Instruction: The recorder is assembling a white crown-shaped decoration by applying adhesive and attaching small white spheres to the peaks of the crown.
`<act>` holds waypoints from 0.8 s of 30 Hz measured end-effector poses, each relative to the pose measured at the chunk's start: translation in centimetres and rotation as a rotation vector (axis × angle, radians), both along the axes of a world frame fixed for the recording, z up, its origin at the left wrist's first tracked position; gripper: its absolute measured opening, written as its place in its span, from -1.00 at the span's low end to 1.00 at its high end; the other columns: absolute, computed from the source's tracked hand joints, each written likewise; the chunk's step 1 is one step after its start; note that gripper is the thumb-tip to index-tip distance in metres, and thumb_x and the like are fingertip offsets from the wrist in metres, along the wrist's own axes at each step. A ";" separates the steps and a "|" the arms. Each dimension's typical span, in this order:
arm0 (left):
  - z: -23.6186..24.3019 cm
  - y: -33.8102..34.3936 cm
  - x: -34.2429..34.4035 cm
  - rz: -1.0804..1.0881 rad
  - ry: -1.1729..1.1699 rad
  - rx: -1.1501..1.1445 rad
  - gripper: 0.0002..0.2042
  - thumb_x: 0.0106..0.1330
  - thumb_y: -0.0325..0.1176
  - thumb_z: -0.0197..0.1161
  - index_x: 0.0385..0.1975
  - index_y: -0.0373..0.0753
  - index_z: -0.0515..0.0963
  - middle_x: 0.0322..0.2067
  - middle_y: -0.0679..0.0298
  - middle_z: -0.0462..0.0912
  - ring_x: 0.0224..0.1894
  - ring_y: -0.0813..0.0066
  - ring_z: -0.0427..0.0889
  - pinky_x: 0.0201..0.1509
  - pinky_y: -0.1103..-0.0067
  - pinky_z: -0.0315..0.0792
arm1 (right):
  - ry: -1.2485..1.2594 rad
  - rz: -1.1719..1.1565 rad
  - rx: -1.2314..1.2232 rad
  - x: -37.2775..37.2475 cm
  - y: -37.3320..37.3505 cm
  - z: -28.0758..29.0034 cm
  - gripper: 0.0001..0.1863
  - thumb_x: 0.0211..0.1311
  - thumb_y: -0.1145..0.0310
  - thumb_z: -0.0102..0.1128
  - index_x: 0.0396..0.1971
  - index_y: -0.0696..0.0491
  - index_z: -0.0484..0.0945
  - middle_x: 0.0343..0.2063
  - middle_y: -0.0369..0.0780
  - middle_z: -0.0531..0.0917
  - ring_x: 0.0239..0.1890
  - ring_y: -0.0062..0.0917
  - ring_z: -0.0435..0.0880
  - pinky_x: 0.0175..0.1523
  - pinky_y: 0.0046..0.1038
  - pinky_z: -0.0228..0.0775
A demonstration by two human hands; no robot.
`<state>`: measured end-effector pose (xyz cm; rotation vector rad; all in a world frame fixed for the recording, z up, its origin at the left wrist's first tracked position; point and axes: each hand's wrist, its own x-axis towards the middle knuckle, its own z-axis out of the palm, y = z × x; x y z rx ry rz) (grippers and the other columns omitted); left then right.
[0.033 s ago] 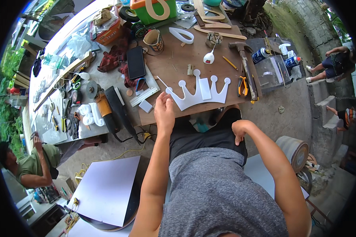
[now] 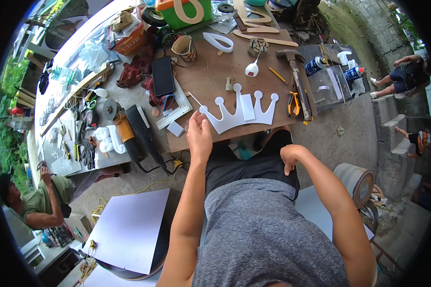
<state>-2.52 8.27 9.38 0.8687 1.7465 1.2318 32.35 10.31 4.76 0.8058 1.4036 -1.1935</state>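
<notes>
A white crown-shaped cutout (image 2: 239, 112) lies flat on a brown board (image 2: 215, 71) in front of me. My left hand (image 2: 198, 136) rests palm down at the board's near edge, fingertips touching the crown's left tip, and grips nothing. My right hand (image 2: 288, 158) is pulled back below the board's edge. It sits loosely curled against my black shorts with nothing visible in it. A thin white stick (image 2: 195, 99) lies just left of the crown.
On the board's right are a hammer (image 2: 294, 71), yellow-handled pliers (image 2: 293, 103) and spray cans (image 2: 316, 64). A phone (image 2: 163, 75) and a power tool (image 2: 134, 131) lie left. White sheets (image 2: 129, 229) lie on the ground. Another person (image 2: 38, 201) crouches at left, and someone sits on steps (image 2: 402, 71).
</notes>
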 end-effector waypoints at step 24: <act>-1.9 1.0 1.0 0.098 -0.256 -0.143 -0.61 0.58 -0.51 0.04 0.34 -0.49 0.40 0.17 0.13 0.56 0.11 0.44 0.60 0.28 0.49 0.49 | 0.099 -0.102 -0.089 1.4 1.7 -1.4 -0.53 -0.15 0.14 0.75 -0.43 0.25 0.78 -0.41 -0.13 0.84 -0.32 -0.38 0.86 -0.15 -0.36 0.69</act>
